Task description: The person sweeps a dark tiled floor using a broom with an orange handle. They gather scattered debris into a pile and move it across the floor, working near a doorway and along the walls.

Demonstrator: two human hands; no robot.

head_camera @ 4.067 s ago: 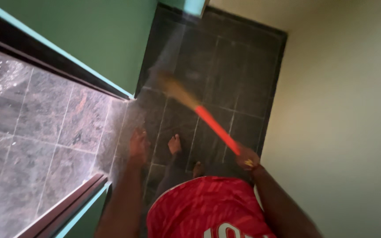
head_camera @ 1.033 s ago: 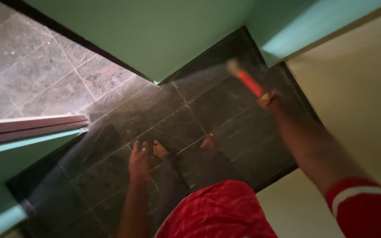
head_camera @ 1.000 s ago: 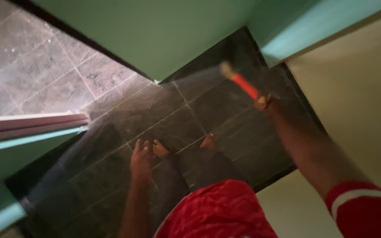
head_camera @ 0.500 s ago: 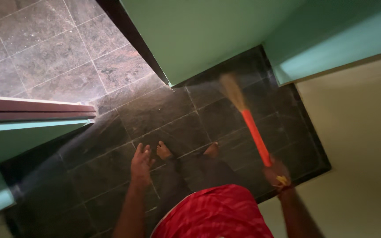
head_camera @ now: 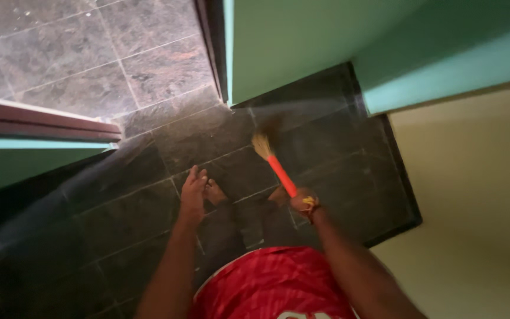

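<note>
Sweeping pose over dark floor tiles, with one short broom (head_camera: pixel 275 162) held in the right hand (head_camera: pixel 304 204).

Right hand is closed around the lower end of the broom's smooth orange-red handle; the long axis runs up and to the left in the head view, away from the person, with the straw-coloured bristle tuft at the far end, blurred, low over the tiled floor (head_camera: pixel 149 207) ahead of two bare feet. Left hand (head_camera: pixel 193 192) hangs empty with fingers loosely extended and close together, touching nothing, over the same tiles beside the left foot. Floor tiles are square, dark grey stone with pale grout lines. One green door (head_camera: pixel 302 41) stands open above the broom; a cream wall (head_camera: pixel 473 207) lies right.
</note>
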